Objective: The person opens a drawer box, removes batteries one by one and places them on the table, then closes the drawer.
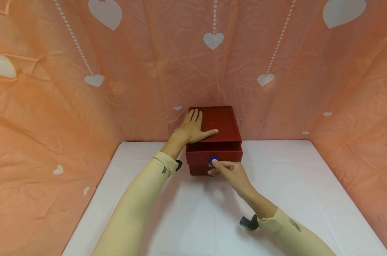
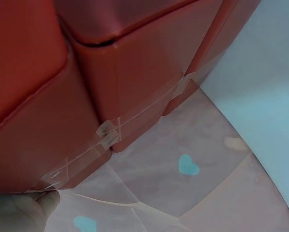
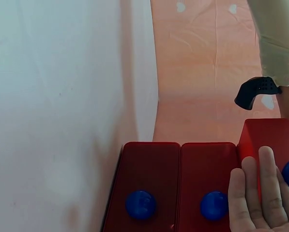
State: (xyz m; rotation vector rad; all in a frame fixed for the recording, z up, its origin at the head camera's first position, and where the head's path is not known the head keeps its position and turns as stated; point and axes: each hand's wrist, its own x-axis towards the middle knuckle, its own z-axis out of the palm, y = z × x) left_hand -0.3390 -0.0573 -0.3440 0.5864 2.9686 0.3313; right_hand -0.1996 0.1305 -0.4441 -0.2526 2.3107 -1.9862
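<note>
A small red chest of drawers (image 1: 220, 121) stands at the back of the table. Its top drawer (image 1: 196, 157) is pulled partly out, leaving a dark gap under the chest's top. My left hand (image 1: 191, 129) rests flat on that top, fingers spread and thumb pointing right. With thumb and fingers, my right hand (image 1: 233, 174) pinches the blue knob (image 1: 212, 158) of the top drawer. In the right wrist view, two lower drawers with blue knobs (image 3: 140, 205) sit closed beside the pulled-out one. Clear tape (image 2: 108, 134) runs along the chest in the left wrist view.
The white table (image 1: 193, 220) stretches in front of the chest and to both sides. Orange-pink cloth (image 1: 168, 71) printed with white hearts hangs behind it and at left and right. A dark strap piece (image 1: 249, 223) sticks out by the right cuff.
</note>
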